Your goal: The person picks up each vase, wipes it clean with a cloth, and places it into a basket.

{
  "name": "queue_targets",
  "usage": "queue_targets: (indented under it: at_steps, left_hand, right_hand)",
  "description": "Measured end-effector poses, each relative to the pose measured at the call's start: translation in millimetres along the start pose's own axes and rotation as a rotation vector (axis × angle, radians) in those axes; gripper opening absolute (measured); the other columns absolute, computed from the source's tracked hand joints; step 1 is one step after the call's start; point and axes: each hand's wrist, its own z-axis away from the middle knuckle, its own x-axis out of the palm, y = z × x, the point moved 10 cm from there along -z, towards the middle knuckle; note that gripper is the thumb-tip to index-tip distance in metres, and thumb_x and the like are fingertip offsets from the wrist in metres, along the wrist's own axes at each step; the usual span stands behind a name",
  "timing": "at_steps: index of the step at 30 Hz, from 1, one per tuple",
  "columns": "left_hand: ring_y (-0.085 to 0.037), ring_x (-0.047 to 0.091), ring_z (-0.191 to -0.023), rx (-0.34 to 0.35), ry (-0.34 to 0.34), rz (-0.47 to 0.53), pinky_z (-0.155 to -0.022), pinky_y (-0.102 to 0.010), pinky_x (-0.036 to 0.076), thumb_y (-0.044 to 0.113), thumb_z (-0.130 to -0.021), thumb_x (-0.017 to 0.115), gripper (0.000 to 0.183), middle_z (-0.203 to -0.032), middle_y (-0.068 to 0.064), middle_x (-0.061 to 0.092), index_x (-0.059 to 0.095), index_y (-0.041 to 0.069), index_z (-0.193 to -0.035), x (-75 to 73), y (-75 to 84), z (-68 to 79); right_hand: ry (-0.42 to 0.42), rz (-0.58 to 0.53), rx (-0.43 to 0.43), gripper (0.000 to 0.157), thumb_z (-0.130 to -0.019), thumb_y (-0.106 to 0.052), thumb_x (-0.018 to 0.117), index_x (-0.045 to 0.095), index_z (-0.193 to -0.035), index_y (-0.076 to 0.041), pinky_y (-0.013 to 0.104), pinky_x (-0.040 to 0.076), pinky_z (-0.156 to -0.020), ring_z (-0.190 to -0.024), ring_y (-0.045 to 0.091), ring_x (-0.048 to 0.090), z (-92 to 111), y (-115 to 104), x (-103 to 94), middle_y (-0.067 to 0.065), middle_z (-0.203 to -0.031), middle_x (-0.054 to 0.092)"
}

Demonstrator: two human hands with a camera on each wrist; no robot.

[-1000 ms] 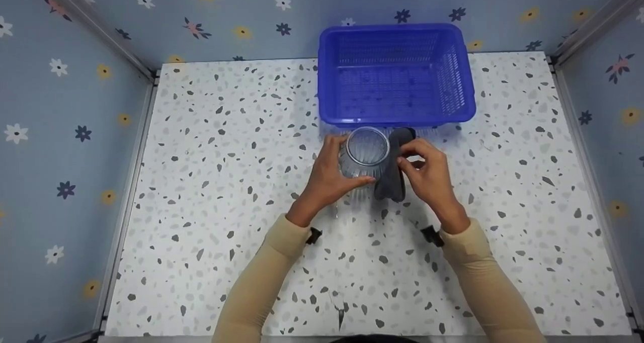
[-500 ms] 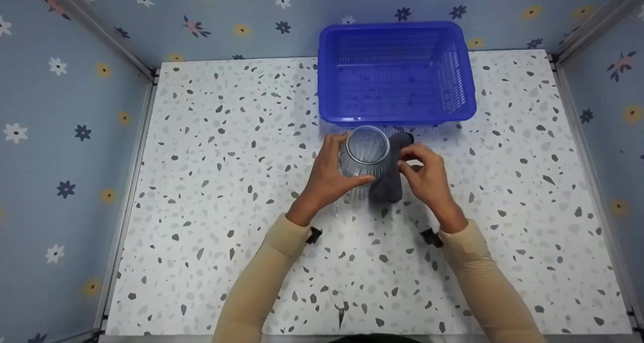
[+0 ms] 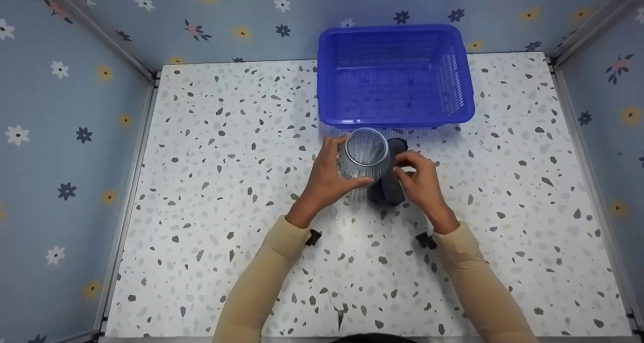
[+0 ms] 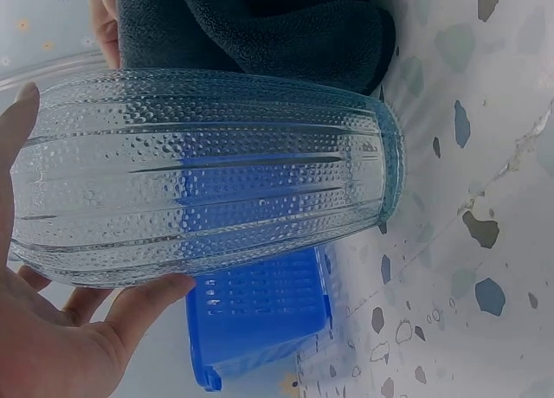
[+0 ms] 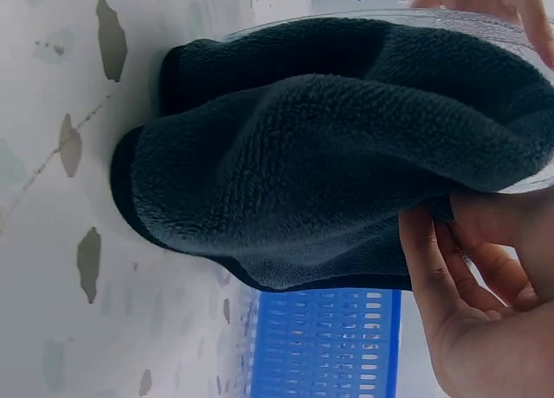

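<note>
Pinching the dark plush cloth [image 5: 286,182] between bent thumb and fingertips of the right hand [image 3: 421,181], just to the right of the ribbed glass vase [image 4: 216,182]. Gripping that vase with the left hand [image 3: 327,174], curled around its left side from near to far, and holding it upright.

And now, a shift! Drawing the cloth and right hand slightly left and nearer than a second ago, pulling the cloth's far end back from the basket [image 3: 382,122]. Keeping the vase practically in place all the while. Most likely working the fabric along the glass on its right side, using the left hand as the steadying one. Cannot tell whether resting the vase fully on the tabletop [image 3: 226,222].

Getting a good look at the cloth: deep, matte pile, falling in thick, soft folds and finished with a smooth, darker border. Contrasting sharply with clear, bluish glass, ribbed lengthwise, pebbled with tiny bumps between the ribs, swelling through the middle and narrowing toward the table. Showing a smooth circular ring at the top, too.

Moving outward: past beige sleeves [image 3: 251,285], to glossy blue plastic at the far side, moulded into a rounded rectangle with slotted walls. Then across white terrazzo-patterned surface, flecked grey, to floral panels [image 3: 166,26] left, right and far.
</note>
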Motion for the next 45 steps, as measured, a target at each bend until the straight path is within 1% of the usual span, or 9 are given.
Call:
queue_targets:
  at_steps: [4,9,14,17,25,29,35,40,45]
  left_hand:
    - [-0.028,0.055,-0.13,-0.013,0.016,0.019,-0.106,-0.048,0.049,0.042,-0.069,0.1,0.102,-0.141,-0.011,0.051,0.047,0.007,-0.148,-0.8,-2.1,-0.4]
    - [-0.029,0.055,-0.133,-0.036,0.028,0.048,-0.108,-0.049,0.048,0.039,-0.068,0.102,0.101,-0.147,-0.01,0.05,0.046,0.007,-0.146,-0.2,-4.4,-0.1]
    - [-0.029,0.053,-0.136,-0.063,0.038,0.061,-0.109,-0.048,0.048,0.036,-0.068,0.102,0.103,-0.151,-0.01,0.051,0.043,0.008,-0.147,1.2,-6.4,1.2]
    - [-0.029,0.053,-0.136,-0.087,0.04,0.069,-0.108,-0.048,0.048,0.035,-0.067,0.102,0.104,-0.153,-0.009,0.051,0.042,0.009,-0.148,1.8,-8.5,2.1]
    - [-0.031,0.053,-0.137,-0.13,0.046,0.105,-0.107,-0.05,0.051,0.032,-0.067,0.103,0.106,-0.155,-0.011,0.05,0.041,0.01,-0.15,2.0,-12.9,3.5]
    - [-0.031,0.053,-0.138,-0.135,0.044,0.106,-0.107,-0.051,0.05,0.032,-0.067,0.103,0.106,-0.155,-0.012,0.05,0.041,0.01,-0.15,2.1,-12.3,4.9]
    - [-0.031,0.053,-0.136,-0.115,0.042,0.096,-0.107,-0.053,0.049,0.031,-0.068,0.102,0.104,-0.152,-0.012,0.05,0.042,0.008,-0.149,2.3,-9.6,4.6]
    - [-0.032,0.053,-0.135,-0.09,0.046,0.099,-0.108,-0.051,0.05,0.031,-0.07,0.102,0.102,-0.152,-0.014,0.049,0.042,0.006,-0.148,1.4,-6.6,3.6]
    - [-0.031,0.053,-0.135,-0.085,0.046,0.117,-0.109,-0.043,0.051,0.028,-0.07,0.102,0.101,-0.152,-0.014,0.048,0.042,0.005,-0.148,0.2,-5.2,2.0]
  right_hand:
    - [-0.018,0.027,-0.003,0.015,-0.092,0.017,0.068,0.07,-0.105,0.009,0.018,0.053,-0.071,-0.101,0.04,0.071,0,5,4.6,0.023,-0.104,0.071]
    - [-0.04,0.071,-0.021,0.013,-0.093,0.016,0.068,0.07,-0.103,0.008,0.035,0.052,-0.074,-0.093,0.035,0.07,0,13,11.2,0.023,-0.099,0.071]
    - [-0.055,0.096,-0.002,0.012,-0.092,0.015,0.069,0.07,-0.102,0.009,0.032,0.047,-0.072,-0.087,0.031,0.066,1,21,16.3,0.023,-0.095,0.071]
    - [-0.056,0.11,0.014,0.012,-0.091,0.016,0.069,0.07,-0.101,0.01,0.03,0.049,-0.074,-0.087,0.032,0.067,-1,25,18.5,0.023,-0.095,0.071]
    - [-0.077,0.133,0.063,0.014,-0.089,0.015,0.07,0.072,-0.101,0.008,0.044,0.055,-0.082,-0.089,0.036,0.069,-3,31,23.0,0.023,-0.095,0.073]
    - [-0.087,0.119,0.078,0.014,-0.09,0.015,0.07,0.072,-0.101,0.007,0.037,0.053,-0.08,-0.089,0.033,0.068,-2,30,21.6,0.022,-0.095,0.073]
    - [-0.053,0.017,0.062,0.013,-0.092,0.017,0.068,0.072,-0.1,0.007,0.02,0.05,-0.075,-0.091,0.031,0.069,-2,19,11.5,0.022,-0.096,0.072]
    - [0.0,-0.065,0.047,0.013,-0.093,0.017,0.066,0.072,-0.1,0.008,0.015,0.053,-0.071,-0.095,0.034,0.071,-3,4,1.1,0.022,-0.098,0.072]
    - [0.035,-0.11,0.015,0.011,-0.095,0.016,0.065,0.071,-0.102,0.01,0.016,0.055,-0.071,-0.093,0.021,0.07,-2,-8,-5.7,0.023,-0.099,0.071]
